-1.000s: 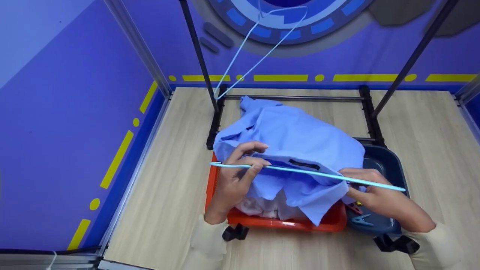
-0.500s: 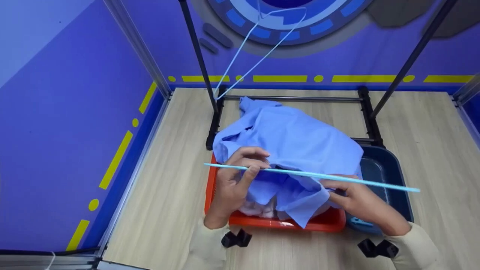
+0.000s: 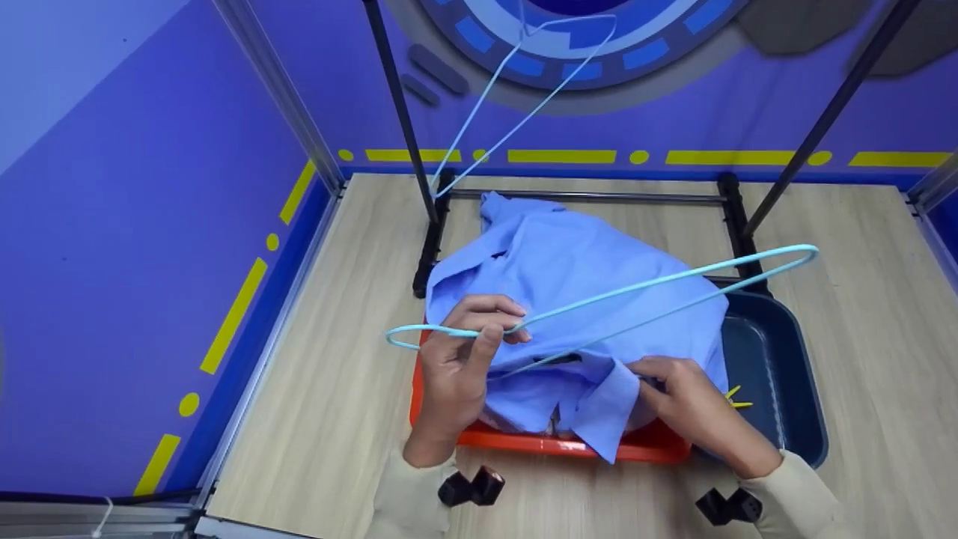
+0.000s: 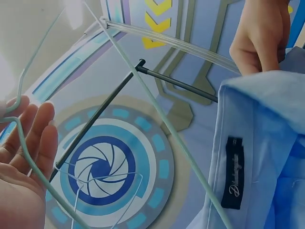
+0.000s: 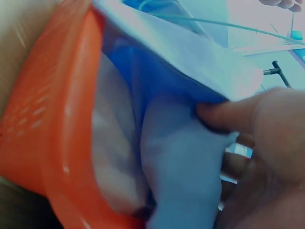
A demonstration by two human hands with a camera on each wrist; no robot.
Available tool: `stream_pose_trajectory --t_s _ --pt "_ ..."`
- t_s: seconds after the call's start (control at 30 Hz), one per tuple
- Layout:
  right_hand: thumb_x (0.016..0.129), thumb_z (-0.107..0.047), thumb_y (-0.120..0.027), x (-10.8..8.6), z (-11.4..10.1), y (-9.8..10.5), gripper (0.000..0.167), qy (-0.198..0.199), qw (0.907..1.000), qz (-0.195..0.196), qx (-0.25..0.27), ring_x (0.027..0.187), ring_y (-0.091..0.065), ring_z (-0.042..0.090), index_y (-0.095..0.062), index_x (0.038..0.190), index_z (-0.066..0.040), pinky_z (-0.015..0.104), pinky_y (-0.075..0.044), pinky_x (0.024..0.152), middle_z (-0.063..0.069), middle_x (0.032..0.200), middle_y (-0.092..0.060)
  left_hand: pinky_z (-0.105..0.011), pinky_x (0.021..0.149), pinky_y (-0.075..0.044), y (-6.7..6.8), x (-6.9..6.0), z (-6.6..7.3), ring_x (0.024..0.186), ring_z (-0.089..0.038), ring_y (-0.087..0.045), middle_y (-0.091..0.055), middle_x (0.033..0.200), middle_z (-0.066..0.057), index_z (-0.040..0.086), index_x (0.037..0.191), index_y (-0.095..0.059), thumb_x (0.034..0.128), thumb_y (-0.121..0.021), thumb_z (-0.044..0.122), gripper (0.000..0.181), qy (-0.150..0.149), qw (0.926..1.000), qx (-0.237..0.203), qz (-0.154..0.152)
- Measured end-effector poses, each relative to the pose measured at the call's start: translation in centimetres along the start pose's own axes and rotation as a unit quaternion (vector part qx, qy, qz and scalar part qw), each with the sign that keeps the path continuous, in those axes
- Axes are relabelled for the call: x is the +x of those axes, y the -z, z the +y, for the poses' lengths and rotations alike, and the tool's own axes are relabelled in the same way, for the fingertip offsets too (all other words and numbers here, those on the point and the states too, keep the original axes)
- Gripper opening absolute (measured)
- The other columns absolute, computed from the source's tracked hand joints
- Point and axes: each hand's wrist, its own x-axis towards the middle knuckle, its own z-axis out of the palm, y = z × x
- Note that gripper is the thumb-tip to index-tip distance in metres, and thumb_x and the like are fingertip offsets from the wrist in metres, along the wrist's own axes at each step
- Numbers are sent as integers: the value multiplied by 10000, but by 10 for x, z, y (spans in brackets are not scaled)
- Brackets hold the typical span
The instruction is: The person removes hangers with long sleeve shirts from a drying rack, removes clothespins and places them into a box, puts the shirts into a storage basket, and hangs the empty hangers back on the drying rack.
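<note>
In the head view my left hand [image 3: 455, 378] pinches a light-blue wire hanger [image 3: 666, 278] near its hook, thumb against the fingers. The hanger's long side reaches right, above a blue collared shirt [image 3: 591, 262]. My right hand [image 3: 688, 400] grips the shirt by its collar [image 3: 610, 419]; the right wrist view shows the thumb [image 5: 224, 117] on the cloth. The shirt lies heaped over a red-orange basket [image 3: 569, 448]. A black neck label [image 4: 233, 171] faces the left wrist camera. The lower hanger bar passes close to the collar opening; whether it is inside is unclear.
A dark blue bin [image 3: 808, 374] with a yellow clothespin [image 3: 737, 403] stands right of the basket. Behind the shirt is a black rack frame [image 3: 584, 196]. Another pale wire hanger [image 3: 486, 90] hangs at the back. A purple wall [image 3: 165, 224] borders the left side.
The hanger has tilted from nearly edge-on, its right end swinging upward and away. My right hand has shifted left, drawing the collar with it. My left hand has moved slightly left and down.
</note>
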Motion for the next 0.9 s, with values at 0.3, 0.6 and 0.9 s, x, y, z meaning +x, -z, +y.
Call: stream_pose_trajectory --t_s 0.3,0.6,0.9 --pt "896 -410 -659 -16 0 39 412 -131 9876 -1547 251 1075 -582 77 -617 1257 -215 228 -483 882 -49 1195 -663 -344 662 -570 2 5 7 735 -227 -635 -607 981 -152 -70 993 -644 1008 -480 103 238 -72 9989 -74 453" --pt "962 -41 -550 -30 -7 91 306 -158 9819 1838 425 1134 -506 -98 -628 1244 -131 38 -353 932 -118 1194 -635 -249 438 -384 5 16 21 525 -150 -468 -618 996 -115 -54 979 -651 1003 -501 129 237 -275 9965 60 784" --pt "938 75 -509 -38 -29 117 263 320 9350 3412 915 1065 -591 60 -605 1181 93 122 -411 944 -61 1129 -657 -240 601 -477 6 32 37 739 -177 -591 -642 934 -129 1 926 -670 984 -530 96 179 -242 9913 1295 -68"
